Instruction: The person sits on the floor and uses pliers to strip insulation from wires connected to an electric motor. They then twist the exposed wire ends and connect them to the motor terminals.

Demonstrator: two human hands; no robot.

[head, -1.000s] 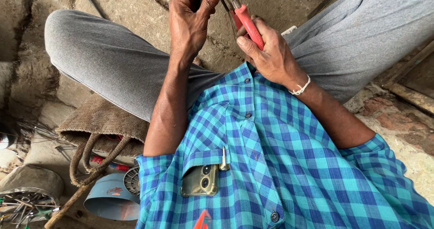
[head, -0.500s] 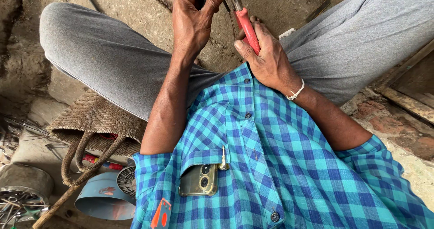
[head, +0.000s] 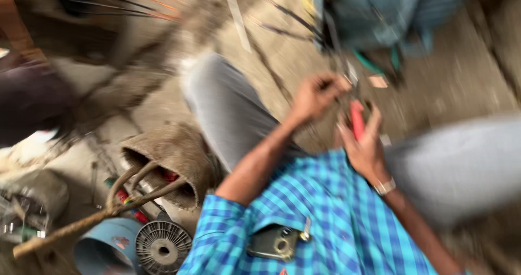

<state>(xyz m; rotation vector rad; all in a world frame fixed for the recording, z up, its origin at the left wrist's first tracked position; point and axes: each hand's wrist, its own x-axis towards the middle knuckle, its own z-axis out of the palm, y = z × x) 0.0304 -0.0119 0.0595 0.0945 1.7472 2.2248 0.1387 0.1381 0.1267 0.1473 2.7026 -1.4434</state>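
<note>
The view is blurred by motion. My right hand (head: 364, 147) grips red-handled pliers (head: 356, 120) that point up, above my blue checked shirt (head: 325, 210). My left hand (head: 316, 94) is just left of the plier tips, with its fingers pinched on what looks like a thin dark wire (head: 341, 69). That wire runs up toward a blue-green machine (head: 380, 9) on the ground ahead. My grey-trousered legs (head: 228, 107) spread to either side of both hands.
A jute bag (head: 173, 153) with red-handled tools lies at my left, and a wooden stick (head: 81, 226) crosses it. A round finned metal part (head: 163, 247) and a blue container (head: 100, 248) sit below it. Loose wires lie at the top left. A phone (head: 271, 243) is in my shirt pocket.
The view has swung up and left and blurred, so the hands sit lower in the frame and the machine has come into sight. Both hands stay together at the pliers.
</note>
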